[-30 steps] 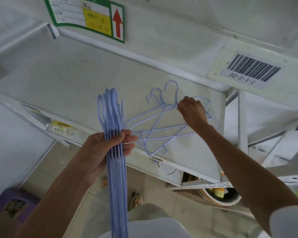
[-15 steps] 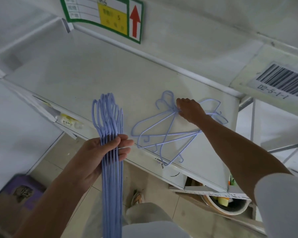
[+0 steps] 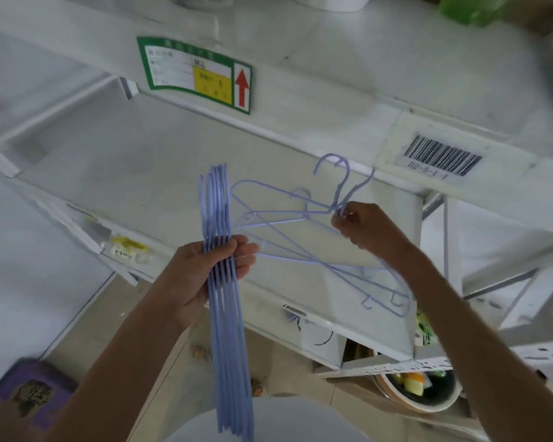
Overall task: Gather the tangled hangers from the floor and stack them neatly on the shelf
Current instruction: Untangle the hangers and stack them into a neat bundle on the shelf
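My left hand grips a bundle of several light-blue wire hangers, held edge-on and upright in front of the white shelf. My right hand pinches the necks of a few more blue hangers just below their hooks. That loose group is spread out and tilted above the shelf surface, hooks pointing up toward the shelf's back rail. Its lower ends hang near the shelf's right front corner.
A green and yellow label with a red arrow and a barcode sticker sit on the beam above. A purple box lies on the floor at left. A round bowl with items sits under the shelf at right.
My right hand has lifted the loose hangers off the shelf surface and turned them, hooks now up. The left hand's bundle stays held; the view has shifted.
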